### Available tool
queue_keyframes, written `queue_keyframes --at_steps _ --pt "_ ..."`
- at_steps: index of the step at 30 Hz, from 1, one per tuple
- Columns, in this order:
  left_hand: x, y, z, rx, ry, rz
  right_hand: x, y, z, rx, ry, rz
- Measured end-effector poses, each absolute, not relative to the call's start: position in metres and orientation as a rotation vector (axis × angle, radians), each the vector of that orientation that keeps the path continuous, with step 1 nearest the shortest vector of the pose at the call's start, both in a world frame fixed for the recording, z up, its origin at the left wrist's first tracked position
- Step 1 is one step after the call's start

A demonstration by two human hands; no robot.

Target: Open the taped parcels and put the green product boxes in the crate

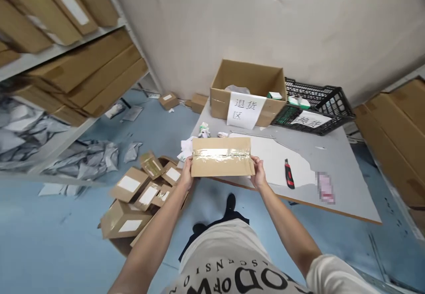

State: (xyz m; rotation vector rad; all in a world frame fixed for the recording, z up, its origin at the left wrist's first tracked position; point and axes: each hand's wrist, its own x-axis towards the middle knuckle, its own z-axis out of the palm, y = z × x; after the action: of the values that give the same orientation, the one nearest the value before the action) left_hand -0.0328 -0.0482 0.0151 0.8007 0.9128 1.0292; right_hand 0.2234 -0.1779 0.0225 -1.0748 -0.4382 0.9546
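A brown cardboard box, sealed along its middle with shiny clear tape, is held level between my two hands at the near edge of the table. My left hand grips its left end, and my right hand grips the right end. A white label strip shows partly under the tape. To the right of the box, a red and black utility knife lies on the table. Crumpled white paper sits just behind the box's left end.
An open carton with a handwritten sheet and a black plastic crate stand at the table's back. Several parcels are heaped in a carton on the floor at left. Shelves with boxes and grey bags line the left side.
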Motion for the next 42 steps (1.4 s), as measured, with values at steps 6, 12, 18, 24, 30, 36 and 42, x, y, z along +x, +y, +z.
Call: queue_keyframes --at_steps 6,12,18,24,30,36,42 --pt "0.093 -0.040 0.009 0.747 0.749 0.825 0.324 -0.213 0.008 -1.117 -0.340 0.819" --pt "0.141 -0.025 -0.013 0.731 0.814 0.711 0.362 -0.219 -0.018 -1.148 -0.247 0.827" --pt "0.164 0.003 -0.040 0.721 0.903 0.615 0.372 -0.198 -0.046 -1.182 -0.100 0.811" --pt "0.167 0.020 -0.052 0.766 0.896 0.526 0.370 -0.187 -0.052 -1.168 -0.069 0.758" --pt "0.158 0.038 -0.053 0.851 0.909 0.491 0.369 -0.191 -0.052 -1.237 -0.051 0.682" --pt "0.184 0.104 -0.031 0.964 0.815 0.413 0.325 -0.222 -0.053 -1.311 0.104 0.528" --pt "0.236 0.142 -0.021 1.109 0.750 0.126 0.224 -0.233 -0.061 -1.194 0.121 0.789"
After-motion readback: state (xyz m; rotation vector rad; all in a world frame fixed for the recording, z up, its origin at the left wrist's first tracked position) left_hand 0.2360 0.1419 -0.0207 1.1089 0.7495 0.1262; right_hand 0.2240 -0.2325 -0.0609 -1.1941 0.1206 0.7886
